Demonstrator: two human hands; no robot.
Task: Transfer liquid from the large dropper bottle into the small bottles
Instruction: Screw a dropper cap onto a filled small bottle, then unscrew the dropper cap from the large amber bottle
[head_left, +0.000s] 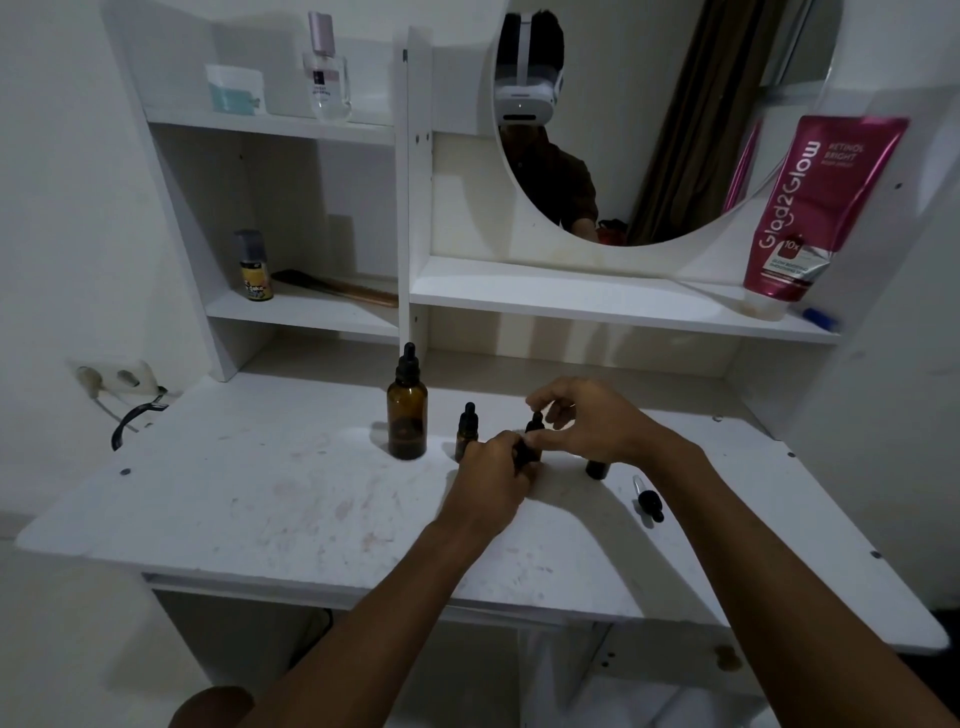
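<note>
At frame centre our left hand (491, 467) grips a small bottle (527, 451) (light, slippery glass); right hand (582, 415) pinches its dropper cap (535, 422).

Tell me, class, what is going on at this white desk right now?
A person is working with both bare hands on a small dark dropper bottle. The left hand grips its body while the right hand pinches the dropper cap on top. The large amber dropper bottle stands capped and untouched to the left, with another small capped bottle beside it. Right of the hands, a third small bottle is partly hidden, and a loose dropper lies on the desk.
</note>
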